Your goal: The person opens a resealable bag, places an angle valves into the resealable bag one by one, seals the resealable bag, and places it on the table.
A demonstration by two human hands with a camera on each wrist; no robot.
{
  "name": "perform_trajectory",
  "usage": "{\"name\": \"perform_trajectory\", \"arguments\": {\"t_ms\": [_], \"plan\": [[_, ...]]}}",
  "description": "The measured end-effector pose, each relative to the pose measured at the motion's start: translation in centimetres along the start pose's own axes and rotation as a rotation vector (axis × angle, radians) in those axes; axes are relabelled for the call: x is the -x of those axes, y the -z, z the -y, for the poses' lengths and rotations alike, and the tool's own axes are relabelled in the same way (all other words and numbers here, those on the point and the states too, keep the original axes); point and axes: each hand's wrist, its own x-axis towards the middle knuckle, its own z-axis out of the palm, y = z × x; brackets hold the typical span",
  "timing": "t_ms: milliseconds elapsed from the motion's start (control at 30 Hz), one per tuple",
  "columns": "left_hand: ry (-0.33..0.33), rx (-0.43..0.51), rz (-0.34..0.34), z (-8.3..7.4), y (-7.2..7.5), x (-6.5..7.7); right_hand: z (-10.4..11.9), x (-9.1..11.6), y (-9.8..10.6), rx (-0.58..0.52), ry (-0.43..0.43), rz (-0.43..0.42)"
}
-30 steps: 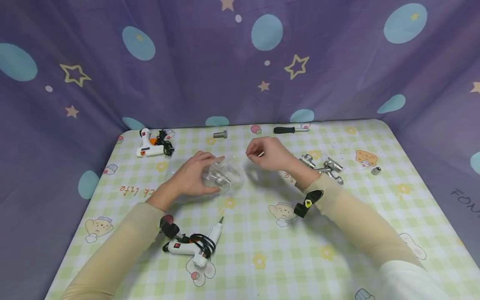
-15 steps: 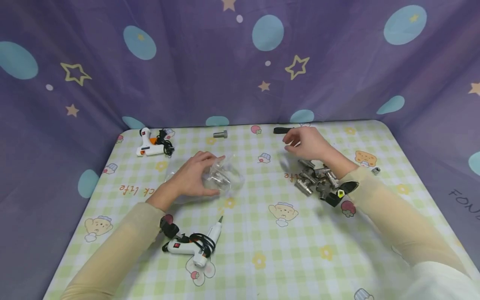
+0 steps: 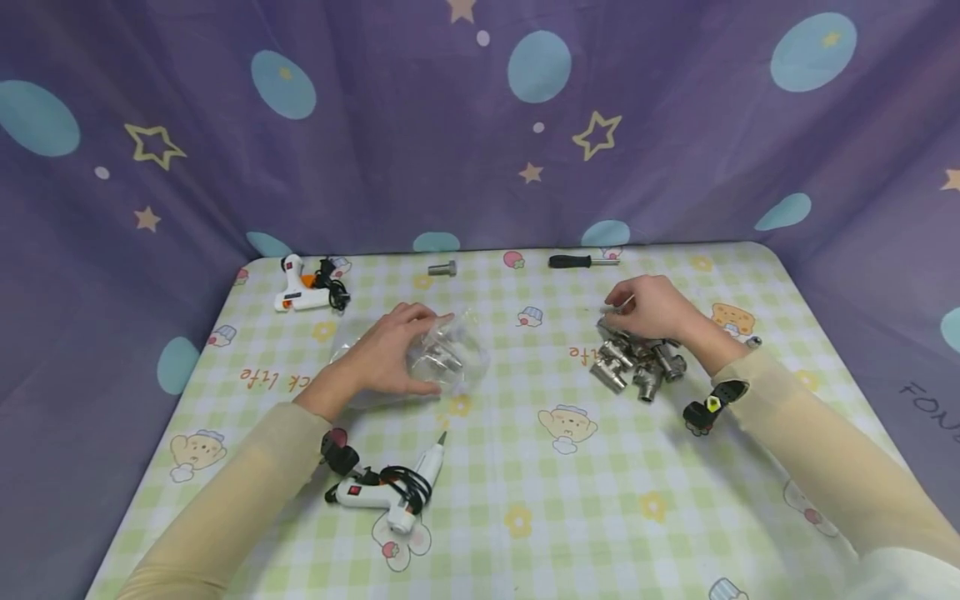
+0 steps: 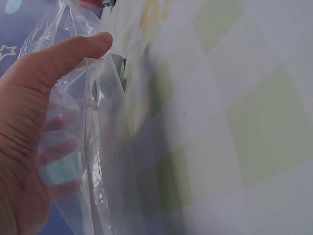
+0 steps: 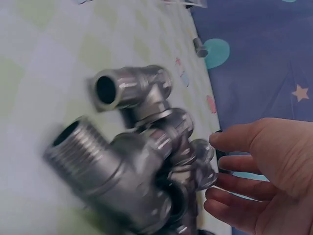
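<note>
My left hand [image 3: 386, 350] holds the mouth of a clear plastic bag [image 3: 468, 354], its thumb on the near side and its fingers showing through the film in the left wrist view. Inside the bag lie a few shiny metal pieces [image 3: 444, 357]. Over on the right, my right hand [image 3: 656, 310] hangs at the far side of a pile of metal pipe tees [image 3: 618, 354]. In the right wrist view its thumb and loosely bent fingers [image 5: 239, 186] reach right to a fitting [image 5: 204, 164] at the pile's edge. Closer to that camera lies a threaded tee [image 5: 105, 171].
A white glue gun [image 3: 386, 497] with a coiled black cord lies near my left forearm. Another glue gun [image 3: 303, 298] is at the back left. A bolt [image 3: 442, 268] and a black-handled screwdriver [image 3: 572, 262] lie along the back edge. One small fitting [image 3: 753, 342] sits right of the pile.
My right hand has travelled from beside the bag to the right, then lowered to the far side of the fittings pile. The left hand and bag stay in place.
</note>
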Motion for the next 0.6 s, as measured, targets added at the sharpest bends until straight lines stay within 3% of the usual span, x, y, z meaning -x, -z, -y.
{"name": "perform_trajectory", "arguments": {"t_ms": [600], "plan": [[0.005, 0.018, 0.007, 0.3, -0.3, 0.0, -0.8, 0.2, -1.4, 0.095, 0.031, -0.009]]}}
